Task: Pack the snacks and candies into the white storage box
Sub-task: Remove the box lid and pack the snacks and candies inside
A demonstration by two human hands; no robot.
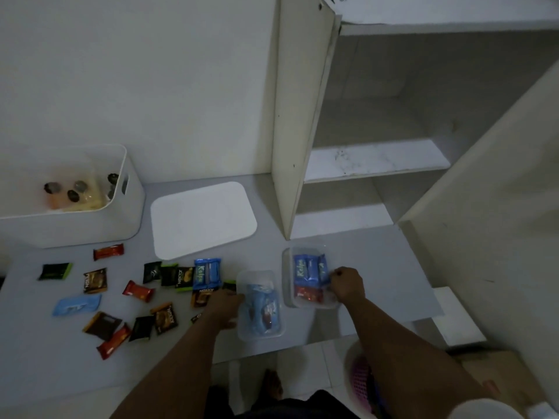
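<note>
From the head camera, the packing looks only partly done. The white storage box (90, 207) stands at the far left of the grey counter (378, 267), well apart from both hands, and holds a few small bottles with dark caps (65, 189) but no wrapped snacks that can be made out. Its flat white lid (202, 219) lies off, just beside the box on the counter. Many loose snack packets (130, 294) in black, red, brown and pale blue are scattered across the counter in front of the box, so most of the work appears to remain. Two clear plastic trays sit nearer the person: the left tray (261, 306) holds pale blue wrappers, and the right tray (308, 278) holds blue bars (308, 269) and a red packet (308, 294). The left hand (223, 306) rests against the left tray's near side, its fingers hidden behind the tray, so whether it grips cannot be told. The right hand (346, 284) has its fingers curled and pinches the edge of a blue bar in the right tray. The two hands are apart, one at each tray. An open white cupboard (378, 158) with bare shelves stands behind.
</note>
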